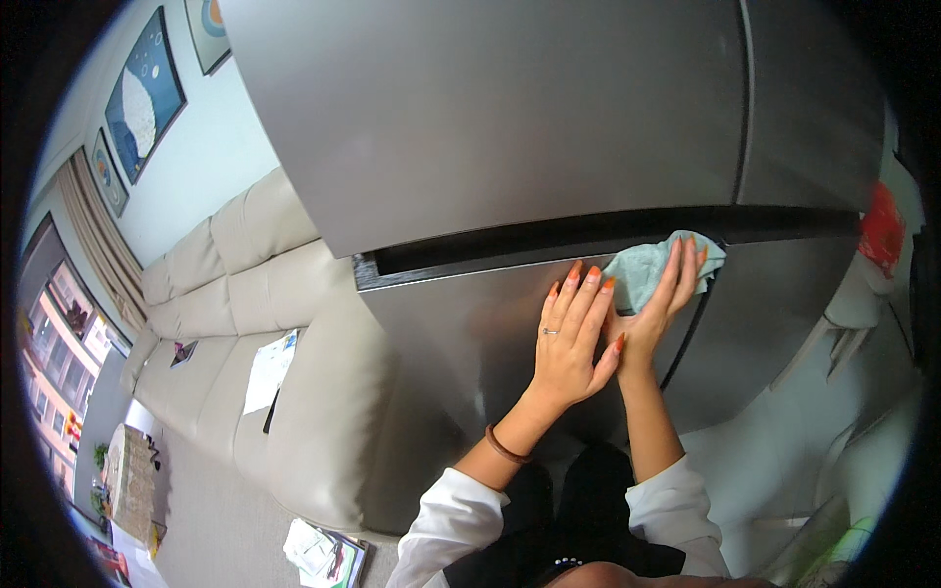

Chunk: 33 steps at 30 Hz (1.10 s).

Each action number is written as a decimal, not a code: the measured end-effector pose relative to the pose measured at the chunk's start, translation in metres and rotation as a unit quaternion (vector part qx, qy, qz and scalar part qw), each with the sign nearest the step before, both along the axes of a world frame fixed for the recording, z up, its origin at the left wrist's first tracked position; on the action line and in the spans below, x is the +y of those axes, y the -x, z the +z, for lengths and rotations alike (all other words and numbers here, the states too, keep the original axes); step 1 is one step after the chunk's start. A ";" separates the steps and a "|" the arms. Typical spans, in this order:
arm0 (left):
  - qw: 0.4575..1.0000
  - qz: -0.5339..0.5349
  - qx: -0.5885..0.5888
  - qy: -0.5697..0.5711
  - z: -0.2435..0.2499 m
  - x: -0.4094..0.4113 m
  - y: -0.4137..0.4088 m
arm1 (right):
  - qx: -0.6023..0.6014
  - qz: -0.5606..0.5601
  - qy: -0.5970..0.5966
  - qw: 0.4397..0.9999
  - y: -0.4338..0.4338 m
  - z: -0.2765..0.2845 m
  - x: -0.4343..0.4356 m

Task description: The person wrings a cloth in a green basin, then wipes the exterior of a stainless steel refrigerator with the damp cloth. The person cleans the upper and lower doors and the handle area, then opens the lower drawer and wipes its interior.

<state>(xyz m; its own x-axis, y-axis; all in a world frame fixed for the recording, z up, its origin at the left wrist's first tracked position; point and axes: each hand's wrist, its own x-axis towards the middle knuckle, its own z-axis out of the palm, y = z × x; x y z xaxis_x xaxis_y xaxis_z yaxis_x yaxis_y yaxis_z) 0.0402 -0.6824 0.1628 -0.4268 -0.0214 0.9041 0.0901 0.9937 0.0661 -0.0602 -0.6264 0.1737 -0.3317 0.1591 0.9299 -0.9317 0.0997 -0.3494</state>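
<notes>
A pale green cloth (pixel 638 273) lies bunched under my right hand (pixel 665 290), at the top edge of the refrigerator's lower door (pixel 470 331). My right fingers press it against that edge, just below the dark recessed handle gap (pixel 514 234). Beside it, my left hand (pixel 577 338) rests flat on the lower door with its fingers pointing up and holds nothing. The two hands are close together, the right thumb side partly hidden behind the left hand. Above the gap rises the grey upper door (pixel 500 110).
Left of the refrigerator stands a beige leather sofa (pixel 257 294) with papers (pixel 270 371) on its seat. A stack of magazines and papers (pixel 323 555) lies on the floor. A chair (pixel 856 309) with a red item (pixel 882 228) stands at the right. A covered table (pixel 132 470) is farther left.
</notes>
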 end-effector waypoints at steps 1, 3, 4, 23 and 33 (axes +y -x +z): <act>1.000 0.014 0.017 -0.006 -0.002 -0.006 -0.007 | -0.008 -0.014 -0.022 1.000 -0.005 0.003 -0.003; 0.998 0.041 0.051 -0.015 -0.008 -0.016 -0.020 | 0.023 -0.032 -0.030 0.999 -0.009 0.005 -0.009; 0.995 0.074 0.067 -0.031 -0.013 -0.021 -0.026 | 0.035 -0.039 -0.035 0.998 -0.011 0.004 -0.012; 0.914 0.269 0.175 -0.249 -0.046 -0.093 -0.093 | 0.198 0.003 -0.199 0.960 -0.105 -0.003 -0.100; 0.899 0.160 0.185 -0.363 -0.070 -0.108 -0.108 | 0.295 0.022 -0.237 0.925 -0.157 0.008 -0.143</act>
